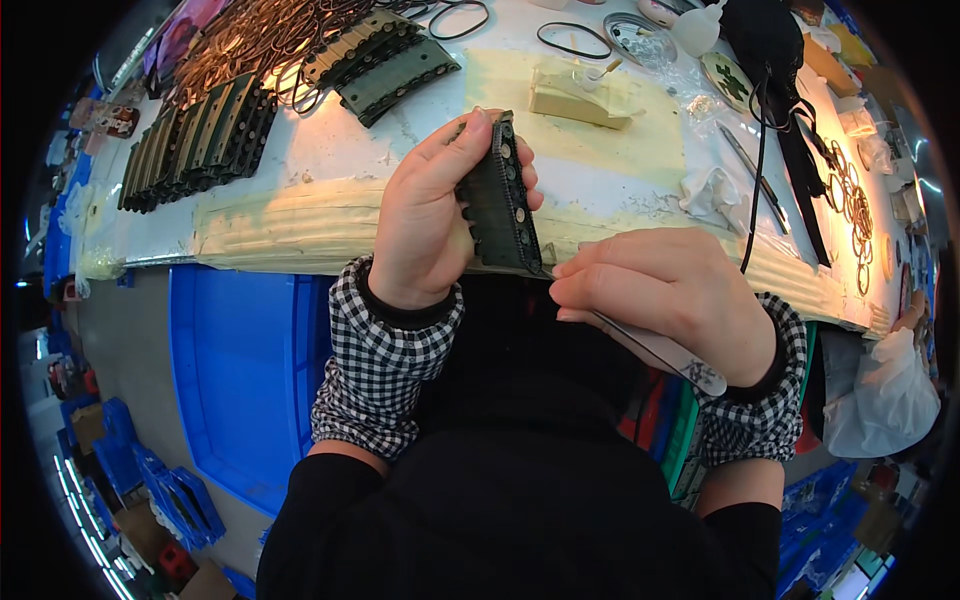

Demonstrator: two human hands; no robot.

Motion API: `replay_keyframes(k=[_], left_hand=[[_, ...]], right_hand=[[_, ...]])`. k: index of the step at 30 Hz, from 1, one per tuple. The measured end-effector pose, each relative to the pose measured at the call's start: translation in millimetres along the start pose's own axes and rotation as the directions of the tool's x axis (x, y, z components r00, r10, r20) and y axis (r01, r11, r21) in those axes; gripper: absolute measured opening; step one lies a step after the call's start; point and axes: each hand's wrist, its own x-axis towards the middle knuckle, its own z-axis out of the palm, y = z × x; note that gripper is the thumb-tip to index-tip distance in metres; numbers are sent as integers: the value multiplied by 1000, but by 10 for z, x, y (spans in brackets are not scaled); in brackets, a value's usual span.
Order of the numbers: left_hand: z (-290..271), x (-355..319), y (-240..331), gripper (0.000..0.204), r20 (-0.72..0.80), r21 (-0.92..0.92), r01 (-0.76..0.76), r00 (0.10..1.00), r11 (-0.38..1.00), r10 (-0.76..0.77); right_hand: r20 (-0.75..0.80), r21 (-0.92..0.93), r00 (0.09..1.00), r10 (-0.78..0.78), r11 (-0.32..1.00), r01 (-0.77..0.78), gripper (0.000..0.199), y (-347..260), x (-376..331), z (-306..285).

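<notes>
My left hand [425,215] grips a dark green toothed strip [500,200] with a row of metal studs, held upright just above the near edge of the workbench [300,215]. My right hand [665,285] pinches metal tweezers [655,345], whose tip touches the lower end of the strip. Both wrists wear black-and-white checked cuffs.
More green studded strips lie in rows at the left [195,140] and back [385,65] of the bench, beside a heap of brown rings [255,35]. A cream foam block [580,95], crumpled tissue [712,190], black cable [760,150] and metal rings [850,205] sit right. A blue crate [240,370] stands below.
</notes>
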Motion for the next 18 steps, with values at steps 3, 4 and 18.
replay_keyframes(k=[3, 4, 18], left_hand=[[24, -6, -7, 27, -10, 8, -4, 1000, 1000, 4], [11, 4, -5, 27, -16, -25, 5, 1000, 1000, -5], [16, -13, 5, 28, -64, -54, 15, 998, 998, -18]], right_hand=[[9, 80, 1000, 16, 997, -16, 12, 38, 16, -12], [4, 107, 1000, 19, 994, -20, 11, 45, 17, -15], [-11, 296, 997, 74, 953, -67, 14, 153, 30, -15]])
